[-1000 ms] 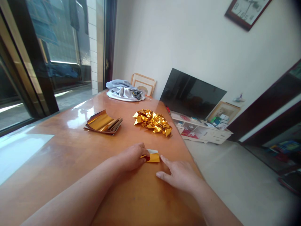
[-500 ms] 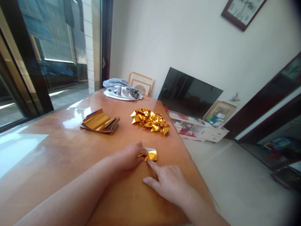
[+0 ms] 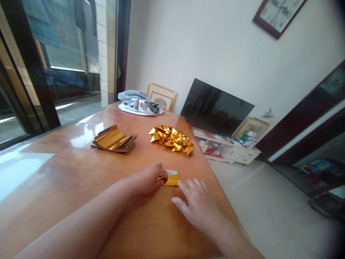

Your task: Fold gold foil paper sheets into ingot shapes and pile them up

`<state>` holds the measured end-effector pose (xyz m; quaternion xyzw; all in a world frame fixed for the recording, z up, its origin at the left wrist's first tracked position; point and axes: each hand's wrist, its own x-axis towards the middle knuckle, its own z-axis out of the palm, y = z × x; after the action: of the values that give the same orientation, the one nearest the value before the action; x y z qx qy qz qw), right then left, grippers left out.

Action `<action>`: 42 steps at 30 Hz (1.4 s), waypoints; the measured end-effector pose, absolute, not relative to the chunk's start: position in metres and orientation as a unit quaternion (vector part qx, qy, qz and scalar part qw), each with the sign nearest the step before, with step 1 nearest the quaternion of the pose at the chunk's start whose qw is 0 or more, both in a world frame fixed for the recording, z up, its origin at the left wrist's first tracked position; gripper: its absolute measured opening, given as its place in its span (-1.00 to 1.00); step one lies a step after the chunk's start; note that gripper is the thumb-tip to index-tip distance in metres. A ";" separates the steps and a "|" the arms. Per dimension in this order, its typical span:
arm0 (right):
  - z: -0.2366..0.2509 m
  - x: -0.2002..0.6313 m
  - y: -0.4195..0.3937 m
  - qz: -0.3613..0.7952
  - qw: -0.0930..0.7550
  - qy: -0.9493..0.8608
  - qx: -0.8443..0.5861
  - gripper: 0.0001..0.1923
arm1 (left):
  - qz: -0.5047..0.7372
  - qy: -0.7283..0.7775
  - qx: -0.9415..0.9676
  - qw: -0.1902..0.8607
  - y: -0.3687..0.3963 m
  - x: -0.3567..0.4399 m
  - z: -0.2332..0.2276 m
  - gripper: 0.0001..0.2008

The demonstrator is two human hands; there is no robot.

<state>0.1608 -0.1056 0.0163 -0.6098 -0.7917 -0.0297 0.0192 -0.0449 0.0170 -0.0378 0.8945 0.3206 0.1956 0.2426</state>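
A small folded piece of gold foil paper (image 3: pixel 172 180) lies on the wooden table, with a pale strip showing along its far edge. My left hand (image 3: pixel 151 178) holds its left end down, fingers curled over it and the thumb at the near side. My right hand (image 3: pixel 198 203) is open, its index fingertip touching the paper's near right corner and the thumb spread apart. Beyond my hands lies a heap of folded gold foil pieces (image 3: pixel 172 138). To the left sits a stack of gold foil sheets (image 3: pixel 113 140), the top one curling upward.
The glossy table (image 3: pixel 67 180) ends on the right in a long edge above the floor. Bundled light-coloured cloth (image 3: pixel 140 102) rests at its far end. Past it stand a television (image 3: pixel 217 108) and a low white cabinet (image 3: pixel 231 153). A glass door (image 3: pixel 61 64) is at left.
My right index finger has slid right along the foil paper, from its middle to its right corner. The paper's front now looks flatter. My left hand has stayed in place.
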 end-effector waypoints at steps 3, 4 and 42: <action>0.010 0.151 -0.098 -0.025 0.037 -0.821 -0.570 -0.60 | 0.195 0.317 0.897 0.239 0.017 -0.044 -0.038 -0.82; 0.007 0.148 -0.095 -0.024 0.035 -0.826 -0.562 -0.63 | 0.192 0.317 0.898 0.238 0.017 -0.044 -0.038 -0.82; 0.012 0.119 -0.071 -0.076 -0.037 -0.891 -0.445 -0.49 | 0.155 0.290 0.851 0.408 0.034 -0.063 -0.028 -0.55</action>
<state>0.1185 -0.0709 0.0124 -0.4455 -0.8913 -0.0763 -0.0371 -0.0628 0.0339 -0.0282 0.8514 0.2904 0.1550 0.4084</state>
